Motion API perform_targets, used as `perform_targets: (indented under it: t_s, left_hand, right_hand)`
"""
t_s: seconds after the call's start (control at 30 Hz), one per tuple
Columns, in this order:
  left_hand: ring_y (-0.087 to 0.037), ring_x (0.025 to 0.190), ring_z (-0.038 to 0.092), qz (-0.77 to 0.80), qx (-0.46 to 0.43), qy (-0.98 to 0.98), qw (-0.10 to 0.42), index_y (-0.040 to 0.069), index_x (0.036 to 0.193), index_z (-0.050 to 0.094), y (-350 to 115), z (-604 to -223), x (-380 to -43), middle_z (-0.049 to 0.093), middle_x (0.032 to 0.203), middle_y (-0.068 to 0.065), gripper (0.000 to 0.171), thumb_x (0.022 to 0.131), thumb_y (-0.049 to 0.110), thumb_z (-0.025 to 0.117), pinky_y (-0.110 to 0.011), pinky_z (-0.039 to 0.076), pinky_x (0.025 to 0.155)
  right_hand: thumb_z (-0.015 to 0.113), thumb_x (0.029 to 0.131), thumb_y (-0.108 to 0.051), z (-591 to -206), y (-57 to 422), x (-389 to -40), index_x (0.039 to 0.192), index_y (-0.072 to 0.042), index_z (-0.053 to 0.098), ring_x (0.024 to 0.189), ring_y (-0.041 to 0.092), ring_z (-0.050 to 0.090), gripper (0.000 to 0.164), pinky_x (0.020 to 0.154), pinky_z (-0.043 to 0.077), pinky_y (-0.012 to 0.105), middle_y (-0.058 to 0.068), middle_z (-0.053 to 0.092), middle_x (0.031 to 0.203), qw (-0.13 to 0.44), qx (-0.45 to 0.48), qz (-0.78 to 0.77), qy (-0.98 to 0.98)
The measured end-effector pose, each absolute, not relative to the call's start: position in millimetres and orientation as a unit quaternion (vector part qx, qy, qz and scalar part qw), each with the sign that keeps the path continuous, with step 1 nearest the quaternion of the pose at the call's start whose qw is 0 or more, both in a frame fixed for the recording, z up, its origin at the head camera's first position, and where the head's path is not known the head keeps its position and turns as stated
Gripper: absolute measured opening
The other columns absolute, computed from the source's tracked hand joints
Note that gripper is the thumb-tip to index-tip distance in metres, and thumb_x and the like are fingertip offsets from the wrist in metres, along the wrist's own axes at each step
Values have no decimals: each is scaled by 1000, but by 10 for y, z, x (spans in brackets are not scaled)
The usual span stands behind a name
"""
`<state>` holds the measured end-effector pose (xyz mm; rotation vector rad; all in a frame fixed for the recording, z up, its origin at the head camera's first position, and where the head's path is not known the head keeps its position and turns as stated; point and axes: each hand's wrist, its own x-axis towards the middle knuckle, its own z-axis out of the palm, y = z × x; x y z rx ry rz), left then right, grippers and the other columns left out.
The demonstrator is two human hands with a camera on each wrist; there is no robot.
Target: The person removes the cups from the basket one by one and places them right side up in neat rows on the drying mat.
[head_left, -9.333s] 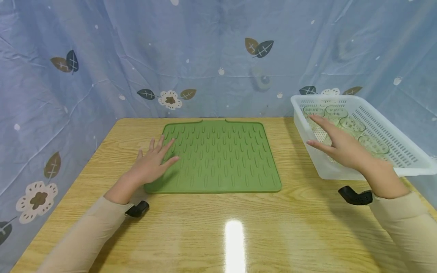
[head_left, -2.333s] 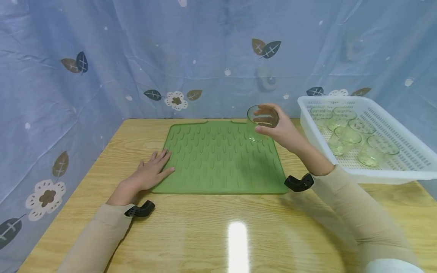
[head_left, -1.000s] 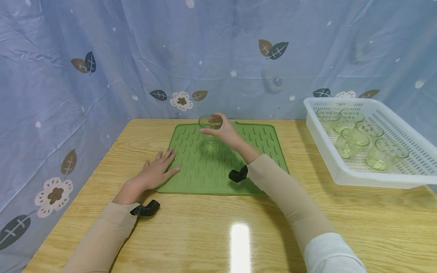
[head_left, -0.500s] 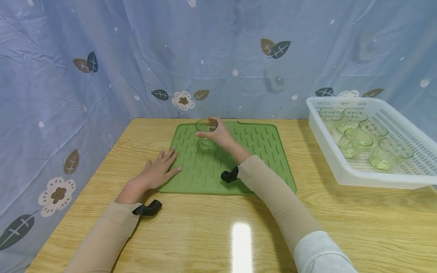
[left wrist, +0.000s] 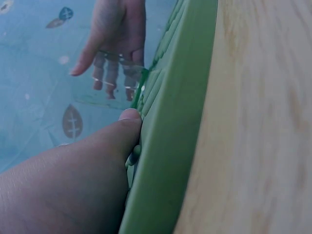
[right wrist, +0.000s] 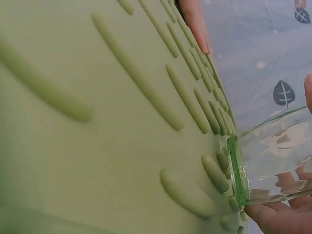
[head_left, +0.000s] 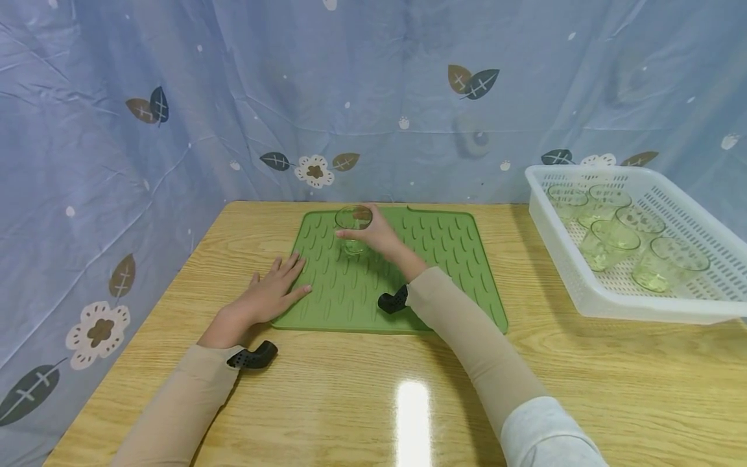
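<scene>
My right hand (head_left: 379, 233) holds a clear, green-tinted drinking glass (head_left: 352, 220) over the back left part of a green ridged mat (head_left: 350, 305). The glass is upright, and in the right wrist view its thick green base (right wrist: 238, 170) meets the ridges. Through its wall, in the left wrist view, the fingers (left wrist: 112, 75) of that hand show behind it. My left hand (head_left: 265, 295) rests with fingers spread on the mat's left edge. Its thumb (left wrist: 107, 141) lies along that edge in the left wrist view.
At the right stands a white slotted plastic basket (head_left: 648, 308) with several similar glasses (head_left: 609, 243) in it. The wooden table (head_left: 327, 395) runs in front of the mat. A blue patterned curtain (head_left: 379, 78) hangs behind and at the sides.
My right hand carried a glass from the basket leftward over the mat, then lowered it onto the back left part. My left hand came down onto the mat's edge and stayed there.
</scene>
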<state>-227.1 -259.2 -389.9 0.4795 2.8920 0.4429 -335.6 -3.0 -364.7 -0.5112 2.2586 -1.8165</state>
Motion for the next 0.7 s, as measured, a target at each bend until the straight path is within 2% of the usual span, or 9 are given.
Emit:
perform_targets:
  t_s: [0.23, 0.7]
  left_hand:
    - [-46, 153, -4, 149, 160, 972, 88, 7, 166, 11, -2589, -3894, -2276, 2, 171, -17, 78, 109, 54, 38, -82, 1, 109]
    - [-47, 153, -5, 146, 161, 972, 89, 8, 166, 10, -2594, -3916, -2283, 0, 171, -16, 79, 109, 56, 37, -82, 1, 108]
  right_hand:
    - [80, 92, -22, -3624, -22, -3340, 161, -5, 21, 142, 35, 40, 92, 110, 42, 51, 22, 39, 157, 112, -173, -617, 760]
    - [81, 91, -21, -3653, -110, -3327, 160, -6, 26, 143, 33, 40, 90, 109, 44, 50, 20, 38, 158, 106, -154, -629, 755]
